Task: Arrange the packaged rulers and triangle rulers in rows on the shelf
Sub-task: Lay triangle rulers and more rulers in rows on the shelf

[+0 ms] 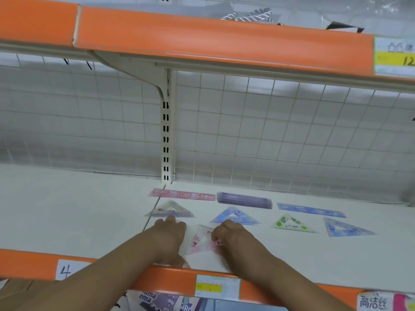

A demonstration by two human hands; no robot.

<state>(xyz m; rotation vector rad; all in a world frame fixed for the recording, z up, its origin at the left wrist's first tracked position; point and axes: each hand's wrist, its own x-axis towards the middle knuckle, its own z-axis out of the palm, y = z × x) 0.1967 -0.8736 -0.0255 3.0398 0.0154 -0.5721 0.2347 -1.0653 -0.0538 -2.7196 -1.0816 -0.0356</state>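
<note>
White store shelf point(67, 209): pink ruler point(182, 195), purple ruler stack point(244, 199) and blue ruler point(311, 210) line the back; before them lie a lilac triangle ruler point(170, 211), blue triangle ruler point(234, 216), green triangle ruler point(292, 224) and second blue triangle ruler point(347, 228); a pink triangle ruler point(202, 241) sits nearest the front edge

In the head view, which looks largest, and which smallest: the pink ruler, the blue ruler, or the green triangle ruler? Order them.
1. pink ruler and blue ruler: alike in length and width, so I leave them tied.
2. green triangle ruler: clearly shorter, though it lies nearer the camera.
</note>
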